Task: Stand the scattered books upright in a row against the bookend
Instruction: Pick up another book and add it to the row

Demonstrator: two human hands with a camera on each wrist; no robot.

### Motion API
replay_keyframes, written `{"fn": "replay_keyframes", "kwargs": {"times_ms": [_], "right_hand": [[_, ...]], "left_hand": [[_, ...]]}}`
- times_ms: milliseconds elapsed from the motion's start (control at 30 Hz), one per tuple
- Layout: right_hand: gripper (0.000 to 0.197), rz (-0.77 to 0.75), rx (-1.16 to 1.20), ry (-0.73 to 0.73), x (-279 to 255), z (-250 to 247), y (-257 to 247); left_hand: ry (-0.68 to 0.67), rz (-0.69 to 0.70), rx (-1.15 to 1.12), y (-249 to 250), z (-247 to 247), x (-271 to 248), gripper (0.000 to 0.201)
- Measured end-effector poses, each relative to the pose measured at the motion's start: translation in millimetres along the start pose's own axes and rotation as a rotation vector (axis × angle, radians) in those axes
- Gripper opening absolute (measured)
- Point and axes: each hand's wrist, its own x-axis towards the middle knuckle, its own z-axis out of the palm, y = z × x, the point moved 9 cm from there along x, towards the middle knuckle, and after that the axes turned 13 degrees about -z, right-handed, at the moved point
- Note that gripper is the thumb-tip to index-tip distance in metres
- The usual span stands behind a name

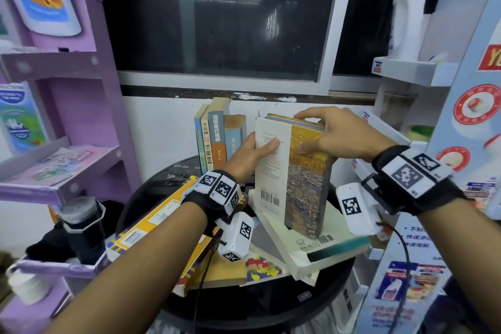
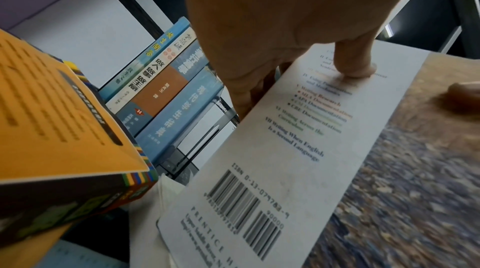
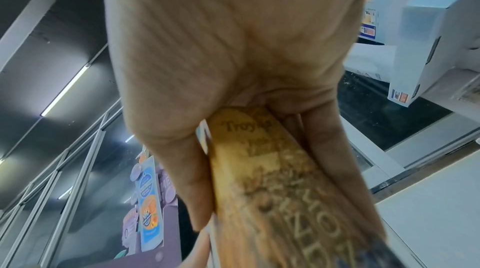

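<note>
A thick book with a yellow field painting and a white barcode strip on its back cover (image 1: 301, 171) (image 2: 298, 149) (image 3: 280, 190) stands upright above flat books. My left hand (image 1: 253, 152) (image 2: 259, 46) grips its left edge, thumb on the white strip. My right hand (image 1: 333, 133) (image 3: 233, 57) grips its top right corner, thumb on the cover. Several books (image 1: 218, 138) (image 2: 161, 87) stand in a row by the wall, just left of the held book. A black wire bookend (image 2: 200, 149) shows at the row's right end.
Flat books lie scattered on the round black table (image 1: 271, 304): a yellow one (image 1: 151, 225) (image 2: 52, 108) at left, white ones (image 1: 320, 247) under the held book. A purple shelf unit (image 1: 67, 116) stands at left, a white-blue display rack (image 1: 439, 144) at right.
</note>
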Motion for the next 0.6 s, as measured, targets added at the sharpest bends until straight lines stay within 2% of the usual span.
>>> {"fn": "replay_keyframes", "kwargs": {"times_ms": [167,367,467,600], "right_hand": [[0.063,0.009,0.064,0.097,0,2,-2],[0.060,0.007,0.103,0.238,12,-7,-2],[0.061,0.005,0.103,0.307,24,-11,2],[0.067,0.038,0.133,0.362,41,-13,10]], "left_hand": [[0.101,0.028,0.059,8,-22,-1,0.039],[0.483,0.151,0.060,26,-86,-6,0.041],[0.633,0.189,0.173,36,-109,-5,0.042],[0.693,0.135,0.312,38,-130,12,0.051]]}}
